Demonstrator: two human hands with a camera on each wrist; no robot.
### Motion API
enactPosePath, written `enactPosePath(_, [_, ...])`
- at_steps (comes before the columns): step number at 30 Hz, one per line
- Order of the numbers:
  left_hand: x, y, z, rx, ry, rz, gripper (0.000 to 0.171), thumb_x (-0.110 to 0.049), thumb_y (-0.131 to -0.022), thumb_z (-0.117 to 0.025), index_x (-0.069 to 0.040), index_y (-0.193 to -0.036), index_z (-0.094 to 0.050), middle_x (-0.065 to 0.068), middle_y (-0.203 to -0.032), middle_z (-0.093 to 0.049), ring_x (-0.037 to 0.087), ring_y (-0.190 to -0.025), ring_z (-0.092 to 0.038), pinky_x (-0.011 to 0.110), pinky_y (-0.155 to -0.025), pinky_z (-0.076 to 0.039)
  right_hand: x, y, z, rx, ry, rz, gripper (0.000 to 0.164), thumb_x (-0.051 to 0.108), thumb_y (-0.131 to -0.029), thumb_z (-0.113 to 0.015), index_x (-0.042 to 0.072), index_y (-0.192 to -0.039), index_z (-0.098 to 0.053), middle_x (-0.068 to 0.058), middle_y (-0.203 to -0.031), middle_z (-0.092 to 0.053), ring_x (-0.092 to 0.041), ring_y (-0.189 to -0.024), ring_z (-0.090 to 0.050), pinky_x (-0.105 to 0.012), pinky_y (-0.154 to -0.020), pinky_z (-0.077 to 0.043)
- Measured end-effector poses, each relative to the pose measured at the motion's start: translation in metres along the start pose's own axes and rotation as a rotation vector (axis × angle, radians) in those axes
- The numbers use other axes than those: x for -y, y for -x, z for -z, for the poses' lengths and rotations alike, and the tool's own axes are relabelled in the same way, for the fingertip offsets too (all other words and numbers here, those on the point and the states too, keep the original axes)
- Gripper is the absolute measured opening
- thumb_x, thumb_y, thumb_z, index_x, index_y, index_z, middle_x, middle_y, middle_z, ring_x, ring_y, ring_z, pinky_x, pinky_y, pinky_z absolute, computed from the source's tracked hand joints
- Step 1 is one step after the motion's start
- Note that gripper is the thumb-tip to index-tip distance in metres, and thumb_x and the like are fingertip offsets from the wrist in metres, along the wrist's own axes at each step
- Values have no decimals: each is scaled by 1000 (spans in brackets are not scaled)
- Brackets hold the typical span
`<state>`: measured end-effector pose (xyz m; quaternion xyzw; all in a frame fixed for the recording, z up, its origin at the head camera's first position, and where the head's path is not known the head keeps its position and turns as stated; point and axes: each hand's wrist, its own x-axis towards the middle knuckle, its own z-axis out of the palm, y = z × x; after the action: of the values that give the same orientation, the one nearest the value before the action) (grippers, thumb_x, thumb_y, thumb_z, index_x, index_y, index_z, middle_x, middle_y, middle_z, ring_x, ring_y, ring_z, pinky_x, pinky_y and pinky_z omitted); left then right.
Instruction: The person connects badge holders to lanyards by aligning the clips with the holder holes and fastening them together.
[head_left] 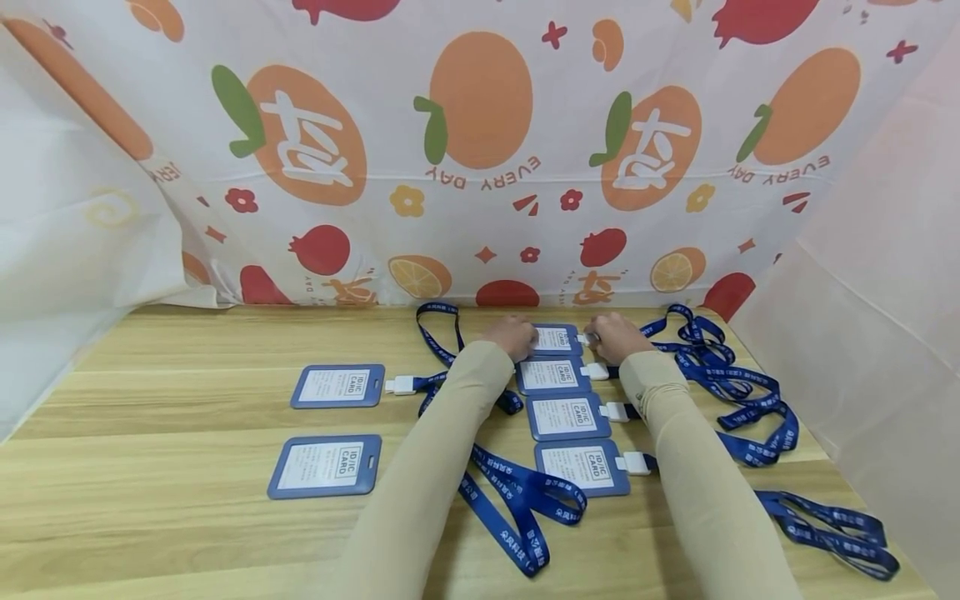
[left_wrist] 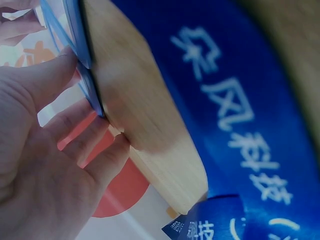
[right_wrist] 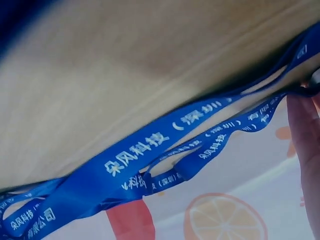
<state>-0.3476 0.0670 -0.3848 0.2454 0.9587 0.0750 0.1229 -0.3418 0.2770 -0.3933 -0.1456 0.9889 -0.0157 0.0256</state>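
Near the worktop's (head_left: 187, 450) far edge, the left hand (head_left: 512, 337) grips a badge holder (head_left: 555, 340), the right hand (head_left: 619, 337) the white clip (head_left: 582, 339) beside it.

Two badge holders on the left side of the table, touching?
Apart. The head view shows a strip of bare tabletop between the farther holder and the nearer holder.

The right wrist view's edge cuts off the right hand (right_wrist: 305, 137).
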Motion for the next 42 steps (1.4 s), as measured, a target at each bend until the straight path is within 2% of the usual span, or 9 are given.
enactPosePath(11, [0, 0, 1, 8, 16, 0, 36, -18, -101, -65, -18, -137, -66, 5, -146, -55, 24, -125, -50, 38, -113, -38, 0, -1, 0, 1, 20, -9, 31, -7, -89, -72, -4, -120, -72, -19, -114, -69, -34, -108, -66, -44, -94, -54])
enactPosePath(24, [3, -1, 0, -11, 18, -27, 35, -17, -99, -68, -15, -134, -68, 5, -139, -60, 23, -119, -54, 36, -110, -42, -1, 2, -1, -28, 39, 56, 27, -7, -88, -72, -4, -115, -74, -18, -108, -70, -34, -102, -68, -43, -90, -56])
enactPosePath(42, [-1, 11, 4, -19, -21, -34, 36, -19, -101, -66, -17, -137, -67, 6, -142, -57, 24, -123, -52, 37, -111, -41, 7, -1, 6, 42, 46, 14, 30, -5, -89, -73, -6, -119, -71, -21, -119, -68, -36, -112, -65, -45, -95, -54])
